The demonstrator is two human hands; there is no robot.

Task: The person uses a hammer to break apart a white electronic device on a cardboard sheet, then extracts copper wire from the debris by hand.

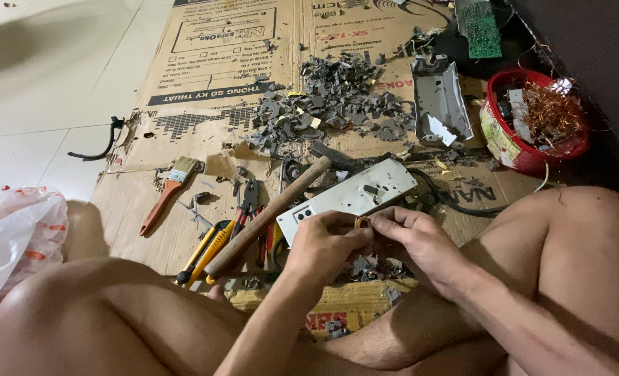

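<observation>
Small orange-brown part (pixel 360 222), mostly hidden, pinched between left hand (pixel 323 244) and right hand (pixel 414 240) fingertips, lower centre; knees crowd both sides.

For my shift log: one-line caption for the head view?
Seated on cardboard, left hand and right hand pinch a small yellowish part above a grey panel, hammer alongside.

Small orange-yellow part (pixel 360 222) pinched between fingertips of left hand (pixel 323 245) and right hand (pixel 410 240), mostly hidden, only top showing. Held above near edge of cardboard sheet (pixel 205 83), just before white perforated metal plate (pixel 351 197).
</observation>
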